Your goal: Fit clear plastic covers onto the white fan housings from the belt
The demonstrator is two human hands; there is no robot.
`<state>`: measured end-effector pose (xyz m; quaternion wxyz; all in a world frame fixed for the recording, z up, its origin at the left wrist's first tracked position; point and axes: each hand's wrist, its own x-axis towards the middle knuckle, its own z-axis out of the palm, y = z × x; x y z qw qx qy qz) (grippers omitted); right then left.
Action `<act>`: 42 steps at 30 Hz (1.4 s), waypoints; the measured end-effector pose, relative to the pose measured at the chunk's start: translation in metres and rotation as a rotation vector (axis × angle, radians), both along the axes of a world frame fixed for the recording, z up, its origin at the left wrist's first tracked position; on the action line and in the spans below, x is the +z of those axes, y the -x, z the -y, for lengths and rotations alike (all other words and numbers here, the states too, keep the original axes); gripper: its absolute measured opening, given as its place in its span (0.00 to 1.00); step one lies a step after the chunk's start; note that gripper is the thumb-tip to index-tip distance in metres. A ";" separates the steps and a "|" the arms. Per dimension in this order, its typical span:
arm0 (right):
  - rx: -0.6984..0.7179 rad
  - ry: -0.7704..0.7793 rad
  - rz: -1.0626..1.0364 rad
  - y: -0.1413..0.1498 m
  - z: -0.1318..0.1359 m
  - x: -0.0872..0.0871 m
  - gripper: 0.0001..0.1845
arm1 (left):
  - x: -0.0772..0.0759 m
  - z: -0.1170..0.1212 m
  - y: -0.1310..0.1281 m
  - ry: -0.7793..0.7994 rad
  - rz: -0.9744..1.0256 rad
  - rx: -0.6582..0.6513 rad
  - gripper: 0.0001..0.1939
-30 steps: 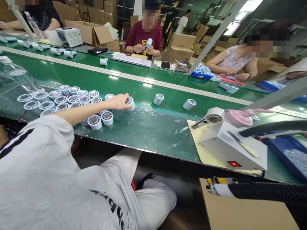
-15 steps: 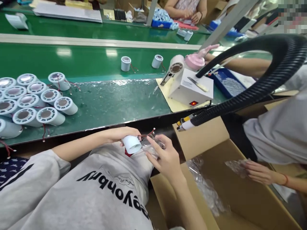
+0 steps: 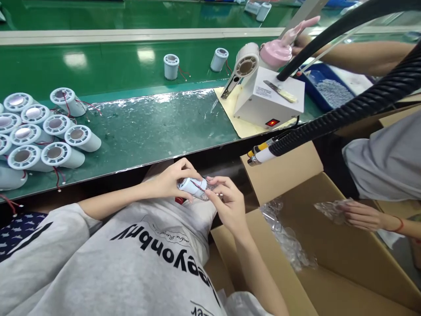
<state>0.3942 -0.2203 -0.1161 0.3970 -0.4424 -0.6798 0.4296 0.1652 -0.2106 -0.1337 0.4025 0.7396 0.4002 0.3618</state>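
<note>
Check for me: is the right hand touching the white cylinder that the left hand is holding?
Touching. The head view shows the right hand with its fingertips on the end of the white cylinder, while the left hand wraps it from the other side.

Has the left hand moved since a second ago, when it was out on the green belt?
Yes. The left hand has come back off the green belt toward the body and now holds a white cylinder below the belt's near edge, meeting the right hand.

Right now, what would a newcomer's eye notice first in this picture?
At bottom centre, the left hand and right hand together hold a small white plastic cylinder with a red wire. On the left of the green table lies a cluster of similar white cylinders. A thick black ribbed hose crosses the right side.
</note>
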 end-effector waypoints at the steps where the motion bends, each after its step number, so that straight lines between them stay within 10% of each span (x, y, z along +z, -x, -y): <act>1: -0.019 0.051 -0.065 0.000 0.000 0.001 0.15 | -0.001 -0.001 0.001 -0.003 -0.008 -0.024 0.28; 7: -0.042 0.180 -0.287 -0.008 -0.003 0.001 0.15 | 0.009 0.001 0.001 0.211 0.062 -0.124 0.35; 13: 0.151 -0.201 0.084 -0.019 0.004 0.000 0.14 | 0.018 0.012 -0.006 0.577 0.262 -0.026 0.41; 42: 0.111 0.393 -0.194 -0.019 0.007 -0.001 0.26 | 0.025 0.011 0.001 0.292 0.177 -0.247 0.37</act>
